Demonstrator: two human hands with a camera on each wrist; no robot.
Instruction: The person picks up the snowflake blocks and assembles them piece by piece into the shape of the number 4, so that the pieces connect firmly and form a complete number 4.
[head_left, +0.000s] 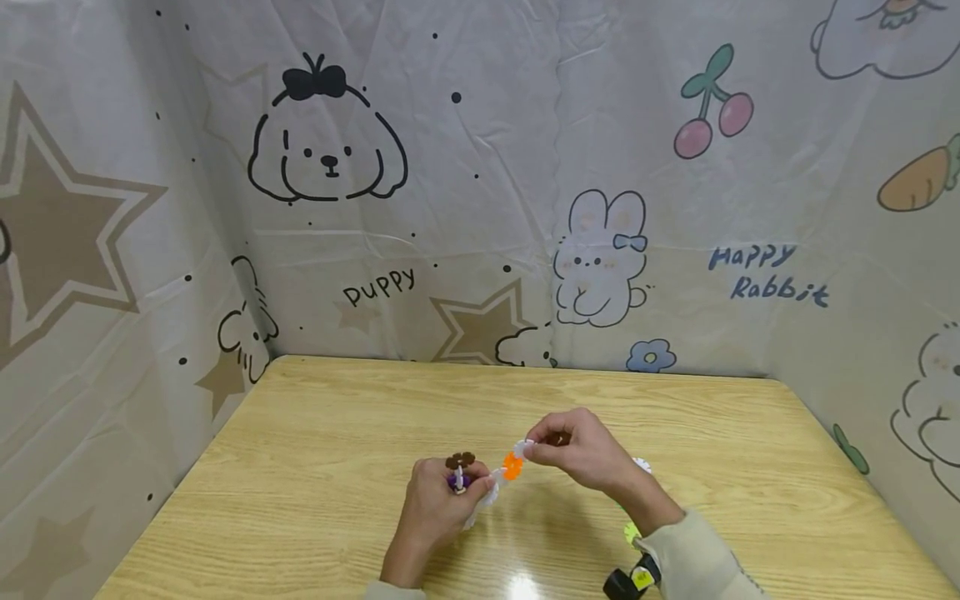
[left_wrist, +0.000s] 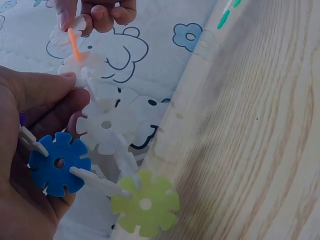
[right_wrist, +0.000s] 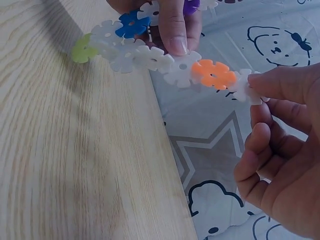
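Observation:
A chain of notched plastic snowflake discs stretches between my two hands above the table. My left hand [head_left: 437, 506] pinches a white disc in the middle of it between thumb and fingers. At the other end, my right hand [head_left: 588, 452] pinches a white disc [right_wrist: 243, 86] that is joined to an orange disc [right_wrist: 214, 75]. From the left hand hang more white discs, a yellow-green disc [left_wrist: 145, 204] and a blue disc [left_wrist: 60, 164]. A brown disc [head_left: 460, 459] and a purple disc [head_left: 458, 481] show over the left hand's fingers.
Beyond the right forearm, partly hidden, lie a white disc [head_left: 641, 464] and a lime disc [head_left: 632, 532] on the wooden table [head_left: 337, 433]. A black device [head_left: 632, 581] with a yellow label sits by the right sleeve [head_left: 697, 558]. Printed cloth [head_left: 480, 225] hangs behind the table.

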